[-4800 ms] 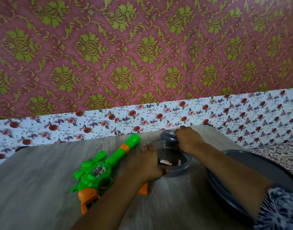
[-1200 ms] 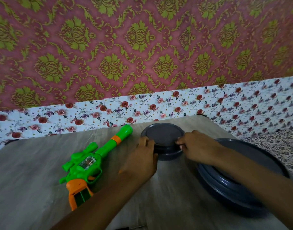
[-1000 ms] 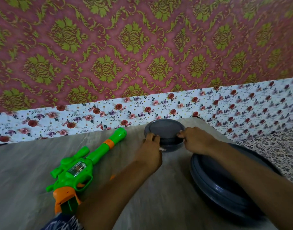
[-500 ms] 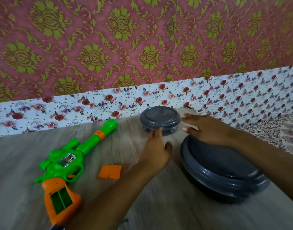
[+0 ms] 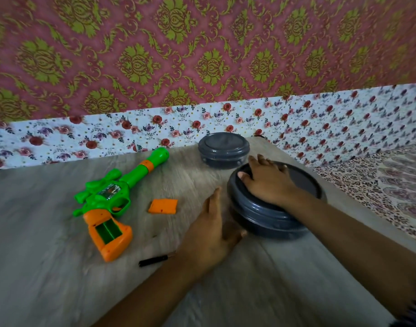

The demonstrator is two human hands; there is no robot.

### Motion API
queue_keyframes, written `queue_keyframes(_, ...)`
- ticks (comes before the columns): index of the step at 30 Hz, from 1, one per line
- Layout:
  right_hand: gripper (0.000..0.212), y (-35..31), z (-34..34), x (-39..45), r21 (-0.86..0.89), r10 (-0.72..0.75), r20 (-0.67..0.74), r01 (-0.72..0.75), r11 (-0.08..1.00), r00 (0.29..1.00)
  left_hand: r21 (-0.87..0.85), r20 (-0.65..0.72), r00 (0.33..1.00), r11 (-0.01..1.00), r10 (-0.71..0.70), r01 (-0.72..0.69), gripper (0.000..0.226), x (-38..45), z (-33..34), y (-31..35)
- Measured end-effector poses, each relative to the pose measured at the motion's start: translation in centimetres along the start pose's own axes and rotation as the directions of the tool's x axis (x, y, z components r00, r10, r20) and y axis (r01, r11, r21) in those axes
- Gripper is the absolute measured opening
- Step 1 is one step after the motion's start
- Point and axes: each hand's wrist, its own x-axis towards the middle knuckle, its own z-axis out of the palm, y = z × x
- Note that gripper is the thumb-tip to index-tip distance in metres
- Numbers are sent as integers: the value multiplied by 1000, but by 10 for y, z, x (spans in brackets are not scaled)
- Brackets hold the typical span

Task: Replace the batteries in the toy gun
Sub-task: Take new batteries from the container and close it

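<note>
Right hand (image 5: 267, 182) is lying flat, fingers spread, on the large grey container's (image 5: 268, 215) lid; left hand (image 5: 214, 232) is resting open, apparently touching its side. Toy gun (image 5: 112, 199) is lying on the table (image 5: 49, 279) at left, barrel pointing diagonally far-right, open orange grip nearest, battery cover (image 5: 163, 206) beside it.

open tabletop (image 5: 49, 267) front-left, toy gun (image 5: 112, 201), cover (image 5: 163, 206), containers (image 5: 266, 213) crowd rear-right

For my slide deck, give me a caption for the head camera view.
Toy gun lies with battery bay open as right hand rests on large grey container, left hand beside it.
</note>
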Motion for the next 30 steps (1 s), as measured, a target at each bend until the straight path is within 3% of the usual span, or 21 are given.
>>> queue_keyframes(4,69,-45,8,1,130,91,-21,-88,988,996,-173,-84,996,985,-31,16,127,-10,5,-1)
queue_keyframes(8,69,-69,13,2,186,122,3,-121,975,992,-261,-155,987,965,-47,5,128,-12,3,-2)
queue_keyframes(10,58,-69,11,-2,200,98,-9,-94,975,995,-263,-187,982,964,-16,-35,125,-14,2,-2)
queue_keyframes(12,39,-61,4,-17,202,-24,-34,31,979,999,-270,-203,979,961,0,-56,118,-14,2,-2)
queue_keyframes(14,47,-50,-1,-40,112,-208,12,205,972,978,-279,-206,978,959,-17,-42,116,-15,2,-3)
queue_keyframes(17,79,-33,0,-74,-127,-320,149,339,932,936,-302,-184,981,953,-54,-4,128,-15,3,-4)
queue_keyframes(21,93,-25,17,-87,-287,-359,21,350,892,933,-295,-178,983,955,-52,-3,125,-14,6,-8)
queue_keyframes(25,85,-24,34,-82,-349,-376,-145,309,885,915,-273,-171,984,962,-41,-7,128,-10,10,-13)
queue_keyframes(30,75,-25,42,-78,-425,-424,-210,308,851,881,-276,-153,988,961,-34,-10,131,-5,13,-16)
